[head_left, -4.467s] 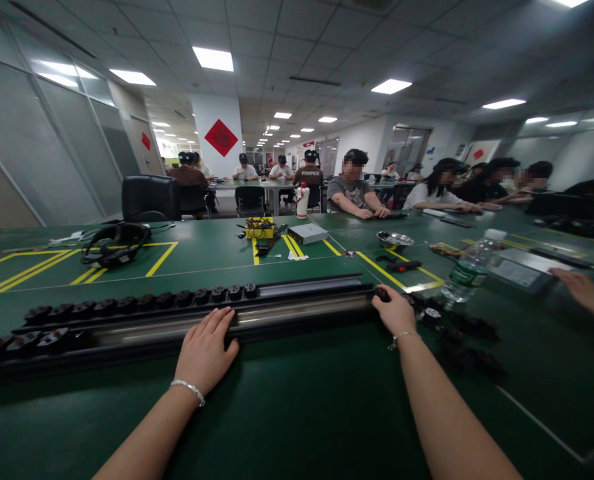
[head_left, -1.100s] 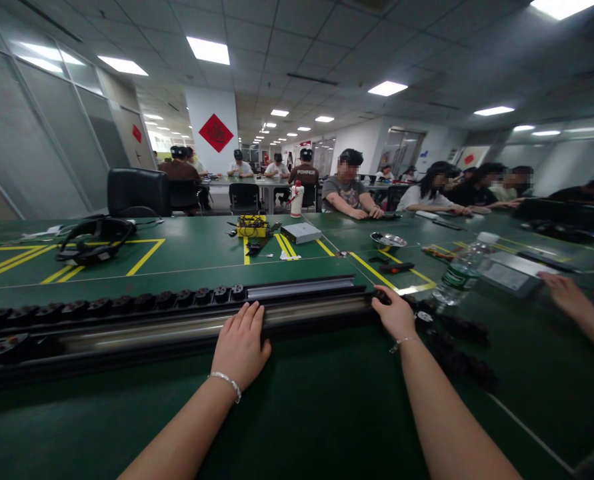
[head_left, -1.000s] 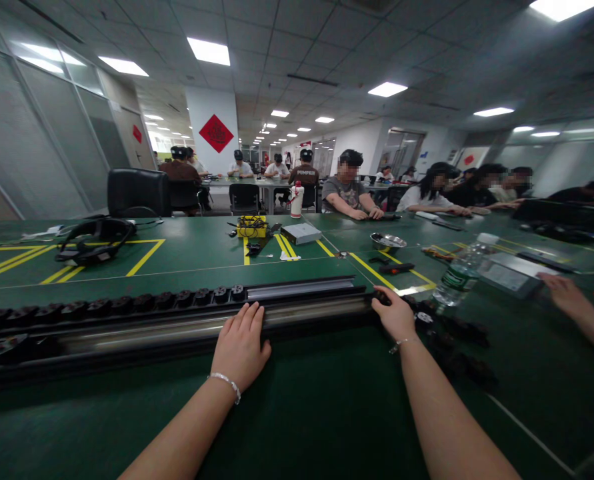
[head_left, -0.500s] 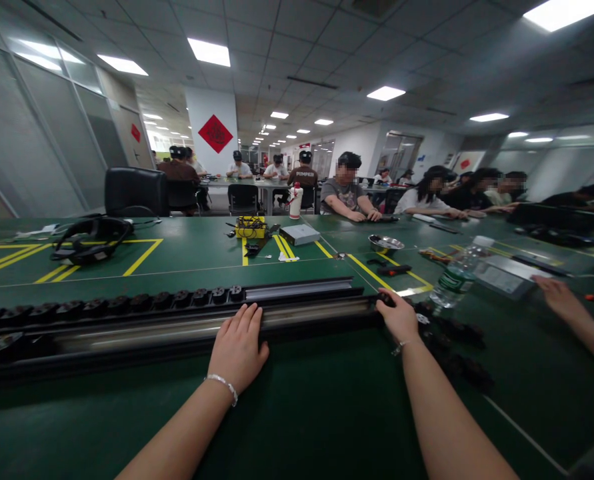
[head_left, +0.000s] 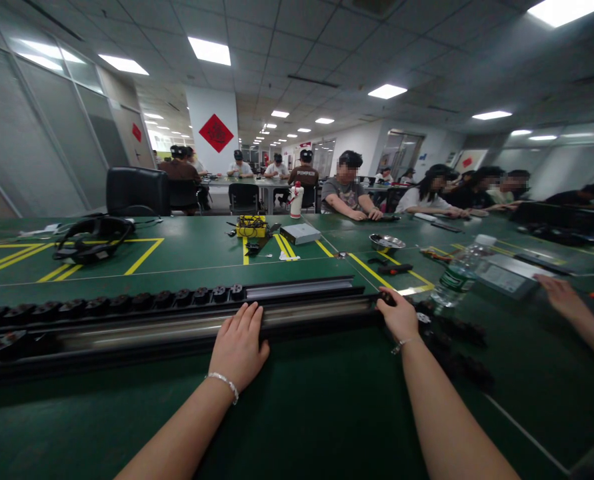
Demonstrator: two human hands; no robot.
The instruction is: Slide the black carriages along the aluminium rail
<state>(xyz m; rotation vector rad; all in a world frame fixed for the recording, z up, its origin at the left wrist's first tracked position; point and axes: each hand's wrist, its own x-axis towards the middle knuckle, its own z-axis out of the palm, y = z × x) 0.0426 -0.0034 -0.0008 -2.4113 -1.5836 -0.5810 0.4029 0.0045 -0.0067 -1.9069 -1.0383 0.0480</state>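
A long black track with a shiny metal channel [head_left: 167, 328] lies across the green table in front of me. My left hand [head_left: 239, 343] rests flat on its near edge, fingers stretched over the channel. At the track's right end, my right hand [head_left: 399, 317] has its fingers closed round a small dark part [head_left: 387, 299], partly hidden by the fingers. Black round pieces [head_left: 7, 343] sit in the track's left end. Behind it lies a second track [head_left: 301, 288], its left part filled with a row of similar black pieces [head_left: 141, 302].
Loose black pieces [head_left: 459, 330] lie right of my right hand, near a water bottle [head_left: 459, 277]. Another person's hand [head_left: 559, 293] is by a grey box [head_left: 507, 275] at right. Farther back are a metal bowl [head_left: 387, 243], a yellow box [head_left: 251, 227] and a black headset [head_left: 94, 239].
The view has shifted very slightly. Both hands keep their places on the track, and nothing else has visibly moved.
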